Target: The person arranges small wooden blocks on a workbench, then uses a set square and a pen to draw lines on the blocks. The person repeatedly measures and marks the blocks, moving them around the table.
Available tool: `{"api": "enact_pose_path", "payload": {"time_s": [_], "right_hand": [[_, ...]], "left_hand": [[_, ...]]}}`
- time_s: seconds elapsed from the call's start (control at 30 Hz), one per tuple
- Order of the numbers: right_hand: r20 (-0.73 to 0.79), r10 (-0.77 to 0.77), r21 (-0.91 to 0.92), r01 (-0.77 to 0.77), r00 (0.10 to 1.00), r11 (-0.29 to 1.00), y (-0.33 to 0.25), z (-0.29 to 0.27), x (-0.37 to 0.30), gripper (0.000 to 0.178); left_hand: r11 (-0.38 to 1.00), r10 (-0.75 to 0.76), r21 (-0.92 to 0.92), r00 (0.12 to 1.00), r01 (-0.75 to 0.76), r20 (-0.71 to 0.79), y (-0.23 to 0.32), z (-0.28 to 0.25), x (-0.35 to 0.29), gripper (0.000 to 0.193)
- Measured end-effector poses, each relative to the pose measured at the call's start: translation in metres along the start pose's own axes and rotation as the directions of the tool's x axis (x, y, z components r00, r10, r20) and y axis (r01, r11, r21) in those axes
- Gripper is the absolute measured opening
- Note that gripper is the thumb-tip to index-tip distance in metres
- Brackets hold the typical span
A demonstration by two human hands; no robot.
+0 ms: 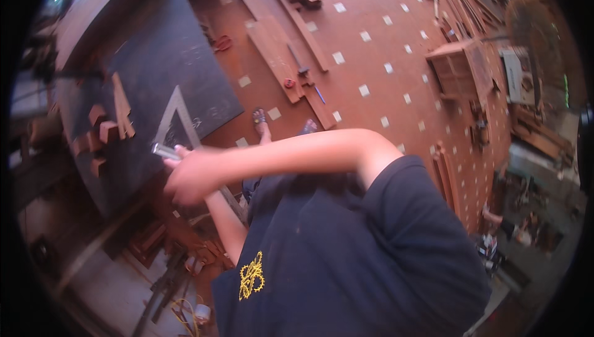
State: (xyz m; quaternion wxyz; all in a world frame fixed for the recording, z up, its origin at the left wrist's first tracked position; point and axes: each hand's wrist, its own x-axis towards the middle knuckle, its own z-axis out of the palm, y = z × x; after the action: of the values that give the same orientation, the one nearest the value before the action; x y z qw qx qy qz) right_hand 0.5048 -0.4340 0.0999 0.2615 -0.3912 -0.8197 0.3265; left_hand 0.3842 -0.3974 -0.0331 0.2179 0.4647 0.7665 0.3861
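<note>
My right arm reaches across to the left, and my right hand [195,176], blurred by motion, is closed at a short silver metal bar [165,151] beside its fingers. My left forearm [227,225] comes up from below. My left hand is mostly hidden behind the right one, so its grip does not show. Just past the hands, a flat metal carpenter's square [178,103] shows its corner over the dark tabletop [154,46]. One leg of the square runs back under my right arm. Whether the bar belongs to the square I cannot tell.
Several small wood blocks [109,131] and thin wood strips [122,105] sit on the tabletop's left part. Boards [272,46] lie on the red tiled floor, with a bar clamp [301,68] on them. A wooden box frame [458,64] stands to the right. Cables [182,312] lie at lower left.
</note>
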Motion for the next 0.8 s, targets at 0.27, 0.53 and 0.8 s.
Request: {"api": "enact_pose_path", "payload": {"time_s": [0.27, 0.53, 0.8], "right_hand": [[-0.033, 0.946, 0.008, -0.947, -0.321, -0.321, 0.160, 0.036, -0.546, 0.041], [0.053, 0.828, 0.227, -0.800, -0.559, -0.555, 0.257, 0.259, -0.653, 0.031], [-0.234, 0.885, 0.391, -0.872, -0.402, -0.293, 0.617, 0.367, -0.566, 0.040]], "left_hand": [[0.885, 0.167, 0.422, 0.980, -0.196, 0.104, -0.026, -0.021, 0.017, 0.053], [0.617, 0.417, 0.692, 0.902, -0.375, 0.117, -0.063, -0.064, 0.085, 0.041], [0.490, 0.358, 0.719, 0.866, -0.493, 0.349, -0.090, 0.069, 0.014, 0.047]]}}
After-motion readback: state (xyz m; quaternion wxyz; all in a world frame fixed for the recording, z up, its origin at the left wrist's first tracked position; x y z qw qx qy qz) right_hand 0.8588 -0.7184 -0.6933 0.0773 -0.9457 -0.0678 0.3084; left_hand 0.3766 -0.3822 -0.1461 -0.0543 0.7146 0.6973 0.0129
